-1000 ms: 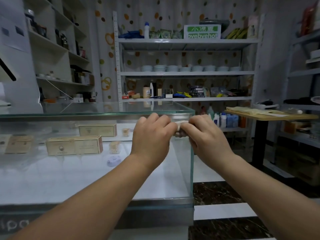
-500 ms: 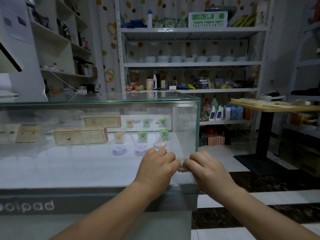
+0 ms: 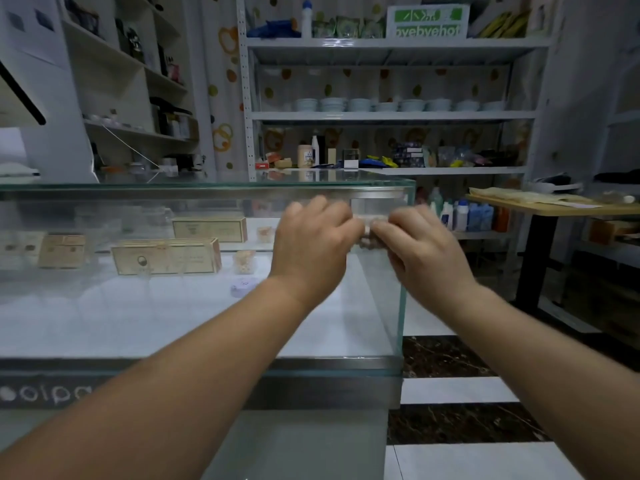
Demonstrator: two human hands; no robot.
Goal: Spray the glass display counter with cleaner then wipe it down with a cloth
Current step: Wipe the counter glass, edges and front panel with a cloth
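Cloth (image 3: 369,233) between left hand (image 3: 311,249), right hand (image 3: 423,252)

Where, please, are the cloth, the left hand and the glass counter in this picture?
cloth (image 3: 372,223): head view, its pale bunched middle.
left hand (image 3: 311,244): head view, back of the hand.
glass counter (image 3: 173,189): head view, top front edge.

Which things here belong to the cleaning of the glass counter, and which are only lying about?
For the job:
- glass display counter
- cloth, gripped between left hand and right hand

Lying about:
- cardboard boxes inside the counter
- bowls on the shelf
- plastic bottles
- wooden table
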